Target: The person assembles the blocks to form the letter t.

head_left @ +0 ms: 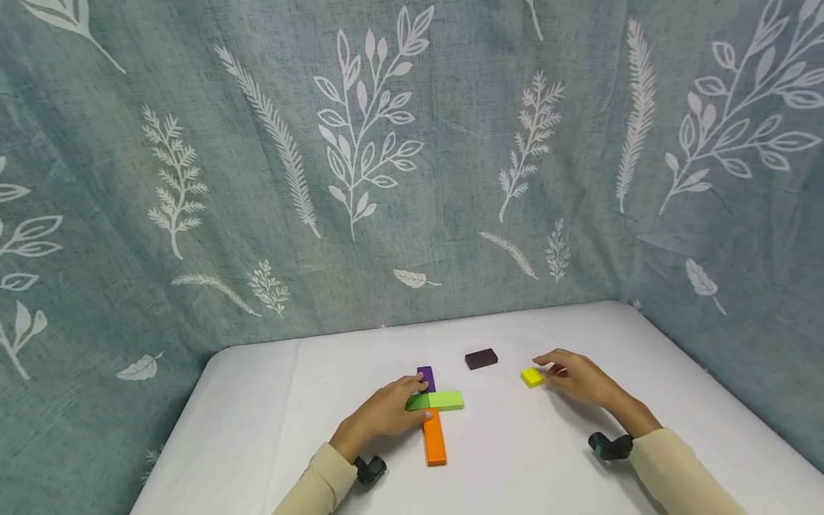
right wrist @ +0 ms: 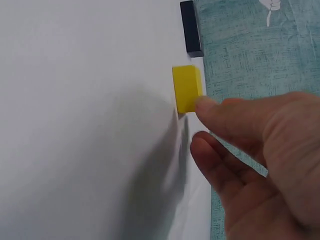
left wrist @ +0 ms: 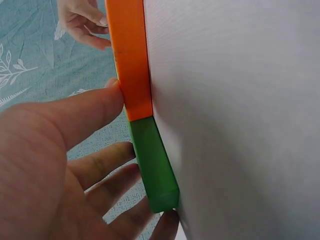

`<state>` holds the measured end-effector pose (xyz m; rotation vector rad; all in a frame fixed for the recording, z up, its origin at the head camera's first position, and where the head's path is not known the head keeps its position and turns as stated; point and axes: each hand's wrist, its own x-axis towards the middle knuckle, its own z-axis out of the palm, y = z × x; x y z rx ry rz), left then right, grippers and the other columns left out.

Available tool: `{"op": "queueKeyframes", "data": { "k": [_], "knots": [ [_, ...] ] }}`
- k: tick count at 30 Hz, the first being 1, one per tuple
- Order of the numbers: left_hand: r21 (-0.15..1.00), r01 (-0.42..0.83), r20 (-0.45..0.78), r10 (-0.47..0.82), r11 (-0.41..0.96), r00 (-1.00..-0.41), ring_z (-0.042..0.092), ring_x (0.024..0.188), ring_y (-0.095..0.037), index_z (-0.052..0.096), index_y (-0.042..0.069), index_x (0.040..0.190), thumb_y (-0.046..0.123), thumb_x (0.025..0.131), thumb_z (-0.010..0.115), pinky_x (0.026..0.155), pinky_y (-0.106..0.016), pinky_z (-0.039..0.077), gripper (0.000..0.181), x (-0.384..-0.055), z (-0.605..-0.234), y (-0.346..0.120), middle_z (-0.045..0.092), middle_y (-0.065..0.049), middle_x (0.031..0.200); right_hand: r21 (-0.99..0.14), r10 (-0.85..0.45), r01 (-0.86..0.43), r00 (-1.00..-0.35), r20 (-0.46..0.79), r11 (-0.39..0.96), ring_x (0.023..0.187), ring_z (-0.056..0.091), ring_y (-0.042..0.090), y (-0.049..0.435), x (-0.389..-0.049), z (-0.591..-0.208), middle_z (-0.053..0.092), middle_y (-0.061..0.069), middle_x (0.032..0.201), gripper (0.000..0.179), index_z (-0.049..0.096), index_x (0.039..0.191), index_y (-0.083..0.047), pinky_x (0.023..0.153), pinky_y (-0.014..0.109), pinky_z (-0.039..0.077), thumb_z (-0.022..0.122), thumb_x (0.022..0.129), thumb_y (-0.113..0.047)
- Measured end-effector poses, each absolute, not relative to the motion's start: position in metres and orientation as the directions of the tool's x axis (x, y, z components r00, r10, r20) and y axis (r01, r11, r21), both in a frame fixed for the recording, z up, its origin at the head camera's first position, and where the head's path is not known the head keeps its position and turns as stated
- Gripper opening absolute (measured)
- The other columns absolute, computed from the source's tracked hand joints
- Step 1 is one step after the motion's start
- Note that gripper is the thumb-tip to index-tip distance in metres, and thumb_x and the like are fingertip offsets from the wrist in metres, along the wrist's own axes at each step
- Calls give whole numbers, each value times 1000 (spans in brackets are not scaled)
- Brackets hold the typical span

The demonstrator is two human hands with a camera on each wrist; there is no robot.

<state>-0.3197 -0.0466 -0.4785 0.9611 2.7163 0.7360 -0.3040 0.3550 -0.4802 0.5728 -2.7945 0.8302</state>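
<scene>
My left hand (head_left: pixel 389 409) spreads over a group of joined wooden blocks. Its thumb touches the orange block (head_left: pixel 434 440), and its fingers lie along the dark green block (left wrist: pixel 152 162) and reach the purple block (head_left: pixel 426 375). A light green block (head_left: pixel 447 400) extends to the right from the dark green one. My right hand (head_left: pixel 582 379) is beside a small yellow block (head_left: pixel 531 378). One fingertip meets the yellow block's edge in the right wrist view, while the index finger extends past its far side in the head view. The lower fingers are bent and hold nothing.
A dark brown block (head_left: pixel 481 359) lies farther back, between the two hands. White cloth covers the table (head_left: pixel 515 458). Behind it and along both sides hangs a grey-green curtain (head_left: pixel 450 179) with white leaf prints.
</scene>
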Motion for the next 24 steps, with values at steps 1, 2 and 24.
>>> {"op": "queueKeyframes", "data": {
  "k": [1,2,24],
  "knots": [
    [502,547,11,628,670,-778,42,144,-30,52,10,146,38,97,65,118,-51,35,58,-319,-478,-47,41,-7,158,-496,-328,-411,-911,250,765,95,68,24,356,-306,-481,68,16,118,38,66,125,1,83,33,59,74,87,-3],
    [500,548,12,627,671,-779,42,144,-30,52,10,146,37,97,65,118,-50,35,58,-319,-477,-47,41,-8,158,-501,-345,-417,-909,235,758,96,68,25,357,-308,-482,68,16,119,40,65,126,1,83,32,59,74,87,-5],
    [501,523,-6,607,689,-795,42,145,-27,51,11,147,40,97,64,119,-46,35,59,-321,-479,-47,42,-7,158,-454,-422,-471,-882,211,756,90,65,17,352,-314,-478,69,10,108,31,70,115,-1,77,25,57,77,85,-5]
  ]
}}
